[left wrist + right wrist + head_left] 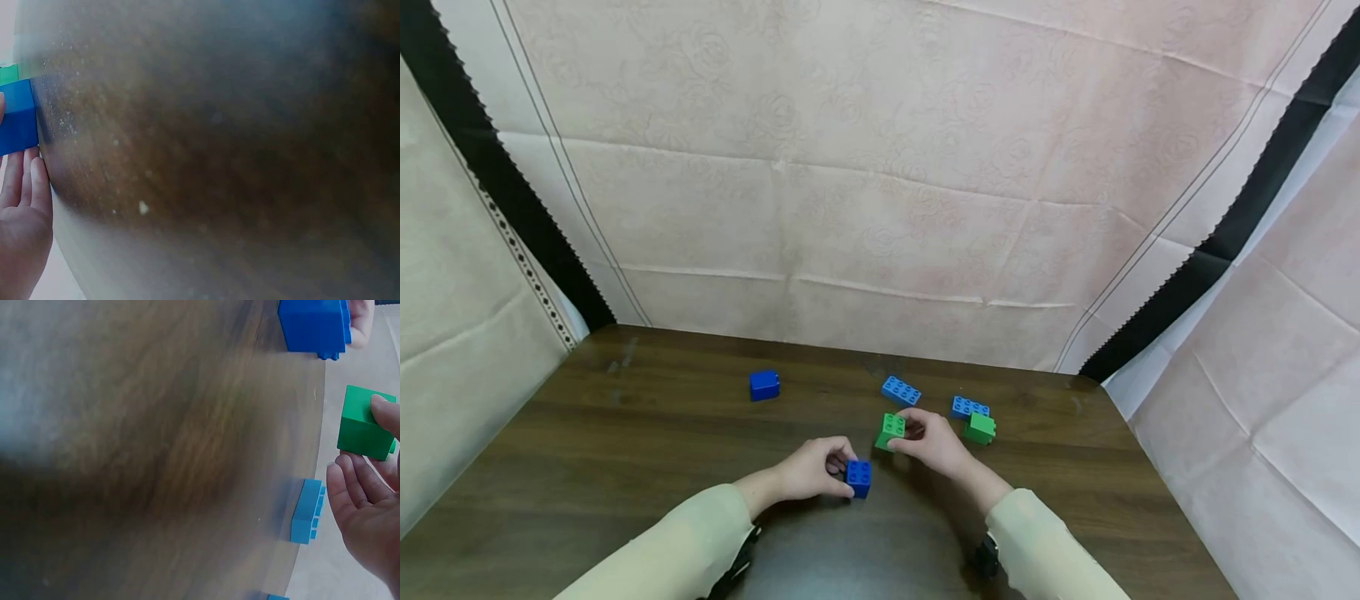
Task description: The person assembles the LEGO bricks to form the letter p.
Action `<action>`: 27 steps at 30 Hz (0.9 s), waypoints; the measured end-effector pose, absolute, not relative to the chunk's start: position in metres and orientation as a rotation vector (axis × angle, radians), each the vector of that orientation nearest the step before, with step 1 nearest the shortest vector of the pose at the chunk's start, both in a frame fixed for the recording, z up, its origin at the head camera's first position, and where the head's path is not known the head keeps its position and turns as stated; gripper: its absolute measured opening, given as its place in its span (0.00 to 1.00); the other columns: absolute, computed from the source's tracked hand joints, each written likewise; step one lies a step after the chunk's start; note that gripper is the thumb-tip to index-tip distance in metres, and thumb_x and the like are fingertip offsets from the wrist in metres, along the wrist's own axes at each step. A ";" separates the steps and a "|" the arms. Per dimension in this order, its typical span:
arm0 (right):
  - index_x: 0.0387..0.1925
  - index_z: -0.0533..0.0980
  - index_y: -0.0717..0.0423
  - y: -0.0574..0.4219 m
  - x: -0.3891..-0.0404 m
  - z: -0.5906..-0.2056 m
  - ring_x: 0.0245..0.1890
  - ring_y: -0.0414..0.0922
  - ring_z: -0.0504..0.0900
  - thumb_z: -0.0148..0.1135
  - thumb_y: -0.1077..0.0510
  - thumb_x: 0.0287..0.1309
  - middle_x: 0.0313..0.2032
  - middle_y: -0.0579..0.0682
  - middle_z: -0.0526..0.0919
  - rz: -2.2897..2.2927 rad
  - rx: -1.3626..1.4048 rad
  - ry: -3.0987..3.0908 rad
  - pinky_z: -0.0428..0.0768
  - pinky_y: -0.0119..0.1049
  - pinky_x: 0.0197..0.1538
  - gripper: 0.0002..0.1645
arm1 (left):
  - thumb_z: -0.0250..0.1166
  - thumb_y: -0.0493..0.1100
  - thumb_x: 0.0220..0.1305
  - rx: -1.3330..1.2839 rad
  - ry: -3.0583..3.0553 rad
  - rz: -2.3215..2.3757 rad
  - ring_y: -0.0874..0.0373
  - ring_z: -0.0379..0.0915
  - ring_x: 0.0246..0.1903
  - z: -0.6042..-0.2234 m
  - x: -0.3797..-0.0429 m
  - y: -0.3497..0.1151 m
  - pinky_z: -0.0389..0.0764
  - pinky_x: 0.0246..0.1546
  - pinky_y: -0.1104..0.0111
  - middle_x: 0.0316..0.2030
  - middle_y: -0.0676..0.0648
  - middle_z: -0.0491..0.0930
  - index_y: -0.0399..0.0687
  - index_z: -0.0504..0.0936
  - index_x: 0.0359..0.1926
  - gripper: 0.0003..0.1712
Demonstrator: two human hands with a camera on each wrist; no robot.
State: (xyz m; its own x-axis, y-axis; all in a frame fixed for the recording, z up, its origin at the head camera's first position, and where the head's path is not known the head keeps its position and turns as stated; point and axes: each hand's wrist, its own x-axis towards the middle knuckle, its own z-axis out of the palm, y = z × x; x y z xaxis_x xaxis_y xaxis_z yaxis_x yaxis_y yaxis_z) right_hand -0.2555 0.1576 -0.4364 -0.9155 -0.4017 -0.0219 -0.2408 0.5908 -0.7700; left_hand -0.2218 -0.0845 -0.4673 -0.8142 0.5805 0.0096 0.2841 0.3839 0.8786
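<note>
My left hand (pixel 811 468) holds a dark blue building brick (pixel 858 478) between thumb and fingers, its studs facing up, near the front middle of the table. In the left wrist view, the fingers lie under one side of that blue brick (pixel 19 122). A green building brick (pixel 891 428) is pinched by my right hand (pixel 938 443), slightly farther back and to the right. Seen from the right wrist, the thumb presses one side of the green brick (pixel 364 425) and fingers support the opposite side. A gap separates the two held bricks.
Behind the hands, a light blue brick (pixel 901 391) lies on the dark wooden table (pixel 647 433). To the right, another light blue brick (pixel 970 407) sits close to a green brick (pixel 980 428). A dark blue brick (pixel 764 386) stands back left. Pale fabric (pixel 850 208) rises behind the table.
</note>
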 end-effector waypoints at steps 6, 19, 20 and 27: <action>0.49 0.75 0.54 0.154 -0.250 -0.432 0.38 0.43 0.77 0.66 0.49 0.53 0.40 0.50 0.81 -1.244 -0.562 2.589 0.78 0.37 0.45 0.23 | 0.71 0.40 0.52 0.772 2.325 1.431 0.57 0.74 0.42 -0.466 -0.222 -0.084 0.78 0.48 0.60 0.40 0.48 0.79 0.44 0.75 0.40 0.16; 0.50 0.74 0.56 0.147 -0.239 -0.424 0.38 0.44 0.76 0.66 0.50 0.54 0.42 0.53 0.81 -1.263 -0.638 2.535 0.77 0.32 0.43 0.23 | 0.71 0.40 0.52 0.768 2.319 1.435 0.56 0.73 0.42 -0.465 -0.223 -0.085 0.78 0.48 0.58 0.39 0.47 0.79 0.43 0.75 0.40 0.16; 0.50 0.74 0.56 0.146 -0.238 -0.423 0.38 0.45 0.76 0.66 0.51 0.54 0.42 0.53 0.81 -1.269 -0.649 2.526 0.77 0.32 0.43 0.23 | 0.71 0.40 0.52 0.769 2.322 1.432 0.56 0.73 0.42 -0.465 -0.223 -0.085 0.78 0.48 0.58 0.39 0.47 0.79 0.43 0.75 0.40 0.16; 0.49 0.75 0.56 0.142 -0.231 -0.422 0.39 0.46 0.75 0.65 0.54 0.55 0.40 0.51 0.81 -1.255 -0.712 2.492 0.76 0.31 0.42 0.20 | 0.71 0.40 0.51 0.757 2.334 1.415 0.57 0.73 0.42 -0.466 -0.223 -0.084 0.78 0.47 0.60 0.39 0.47 0.78 0.42 0.75 0.40 0.17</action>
State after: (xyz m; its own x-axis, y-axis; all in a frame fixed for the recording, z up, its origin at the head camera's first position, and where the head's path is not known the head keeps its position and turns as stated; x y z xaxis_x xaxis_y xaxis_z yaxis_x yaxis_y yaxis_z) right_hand -0.2312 0.1416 -0.4222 -0.8456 -0.5337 -0.0124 -0.3077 0.5063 -0.8056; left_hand -0.2231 -0.0838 -0.4659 -0.8132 0.5819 0.0101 0.2779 0.3730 0.8853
